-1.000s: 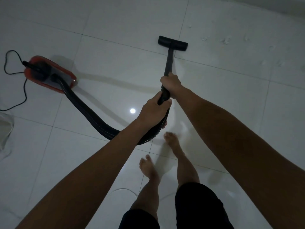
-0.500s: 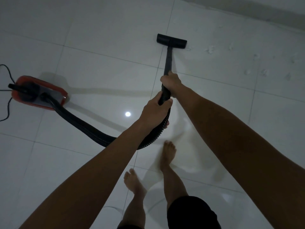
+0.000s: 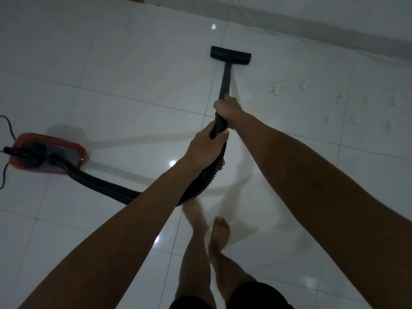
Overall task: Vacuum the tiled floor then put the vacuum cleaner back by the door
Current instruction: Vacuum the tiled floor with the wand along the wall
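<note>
Near the far edge of the tiled floor (image 3: 133,63), close to where it meets the wall base, the black floor nozzle (image 3: 230,55) sits flat on the tiles at the end of the rigid wand (image 3: 225,81). The right hand (image 3: 227,109) grips the wand higher up, fingers wrapped tight around it; the left hand (image 3: 206,148) is curled round the handle end just behind, where the ribbed hose (image 3: 111,186) begins. That hose loops down beneath the left forearm and runs across the floor to the red vacuum body (image 3: 46,153), which sits well off toward the left edge with its power cord (image 3: 7,130) trailing away out of view. To the right of the nozzle, a loose scatter of white debris (image 3: 275,89) lies untouched on the tiles, so the vacuuming looks only partly done and the return to the door is some way off; no door shows from here. The risks seem plain enough. The hose curves close to the bare feet (image 3: 219,228), one of which is blurred mid-step, and a stride into that loop could snag an ankle or jerk the wand off line. Reaching right for the debris may draw the hose taut and drag or tip the vacuum body, or strain the cord at its plug. The tiles are glossy, so a bare foot might also slide on a hurried step. A fast sweep could scatter the light scraps rather than lift them.
</note>
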